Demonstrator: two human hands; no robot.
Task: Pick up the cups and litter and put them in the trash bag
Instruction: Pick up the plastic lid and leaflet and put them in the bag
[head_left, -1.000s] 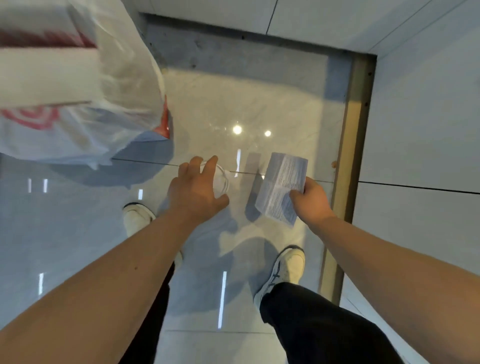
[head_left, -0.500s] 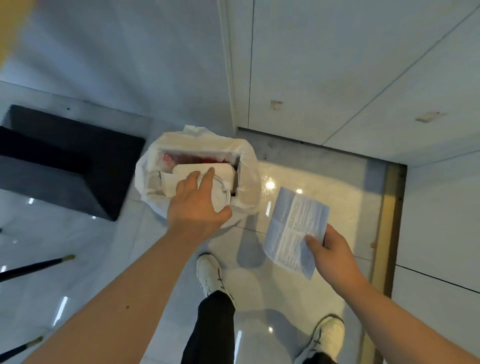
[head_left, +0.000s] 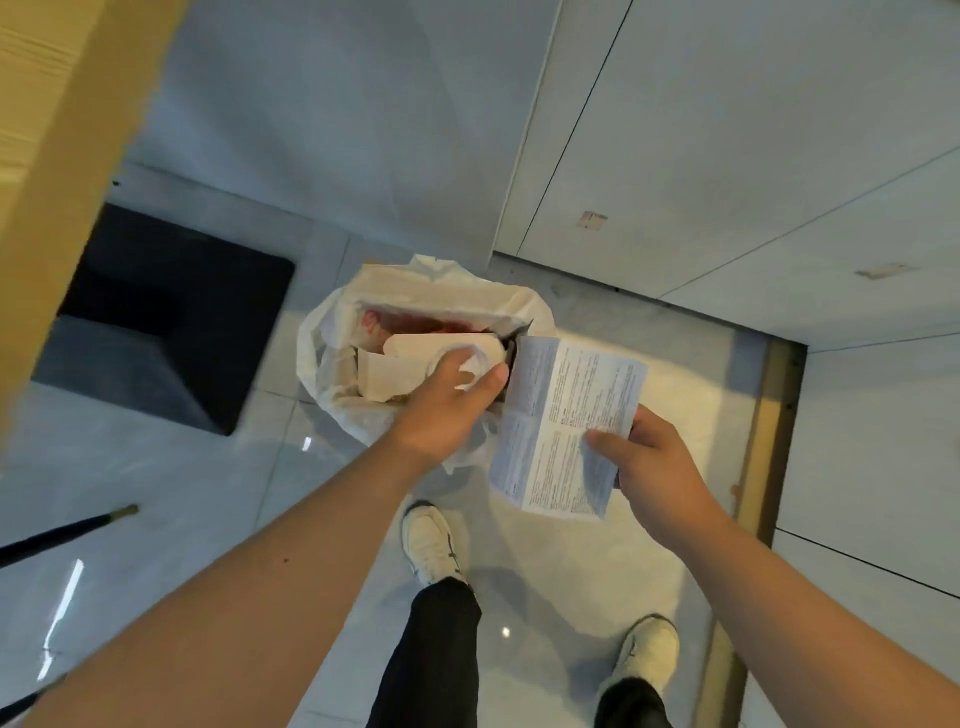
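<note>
A white plastic trash bag (head_left: 332, 343) stands open on the shiny floor at centre, with white and red packaging inside. My left hand (head_left: 441, 405) is over the bag's near rim, shut on a clear plastic cup (head_left: 475, 364) whose mouth points into the bag. To the right of the bag, my right hand (head_left: 649, 462) pinches the lower corner of a printed paper leaflet (head_left: 561, 426). The leaflet's top edge reaches the bag's right side.
A black square base (head_left: 166, 317) sits on the floor left of the bag. A tan surface (head_left: 57, 171) fills the upper left. White wall panels (head_left: 727, 156) rise behind and to the right, with a brass strip (head_left: 769, 426). Black rods (head_left: 62, 532) lie at the lower left. My shoes (head_left: 431, 545) are below the bag.
My left hand has carried the cup from beside the bag to over its opening. My right hand has brought the leaflet closer to the bag. The view has shifted towards the bag.
</note>
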